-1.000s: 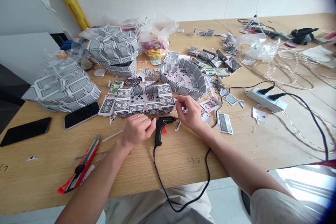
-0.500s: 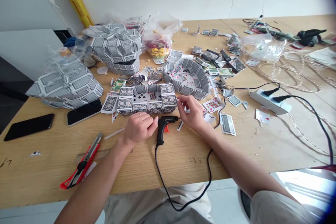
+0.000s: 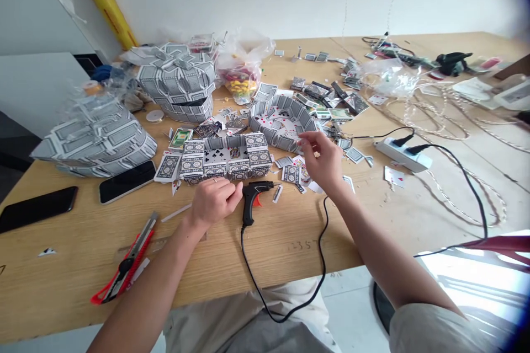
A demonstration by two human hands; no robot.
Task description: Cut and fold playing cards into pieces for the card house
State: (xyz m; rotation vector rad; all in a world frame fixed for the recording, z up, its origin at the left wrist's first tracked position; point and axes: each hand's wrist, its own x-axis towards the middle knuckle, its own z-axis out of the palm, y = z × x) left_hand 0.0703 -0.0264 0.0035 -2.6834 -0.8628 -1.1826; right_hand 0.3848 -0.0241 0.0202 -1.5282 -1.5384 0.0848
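**Q:** Wooden work surface looks packed, lol. Where are the grips at?

**A:** Left hand lies curled just in front of the playing-card box, grip loosely closed, nothing showing in it. Right hand hangs raised over loose cards, grip half open. Can't tell if it's pinching anything.

**Q:** And the rest?

**A:** Black glue gun sits between the hands, just beside the box, and a red utility knife lies nearer left. Farther back there's a curved card wall, then big card domes.
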